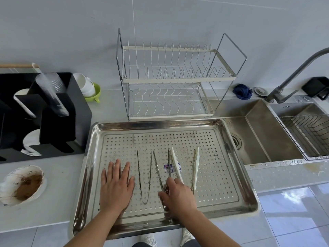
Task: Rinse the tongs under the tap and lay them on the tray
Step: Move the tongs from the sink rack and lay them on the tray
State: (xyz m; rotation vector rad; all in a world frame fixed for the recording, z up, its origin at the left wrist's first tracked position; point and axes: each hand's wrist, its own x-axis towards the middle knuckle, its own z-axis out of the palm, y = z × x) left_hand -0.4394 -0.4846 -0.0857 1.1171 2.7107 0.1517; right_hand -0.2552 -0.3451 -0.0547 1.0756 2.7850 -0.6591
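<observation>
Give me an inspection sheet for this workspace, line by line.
Surface: pale counter; perforated steel tray overhangs its front edge.
Job's things: three tongs on the tray: thin metal tongs, middle metal tongs, white-tipped tongs. Tap shows no water.
Clutter: black cup organiser, stained hole in the counter, blue cloth.
Grippers: left hand flat on the tray; right hand fingers on the middle tongs.
Cables: nothing seen.
Surroundings: empty dish rack, sink, wire basket.
</observation>
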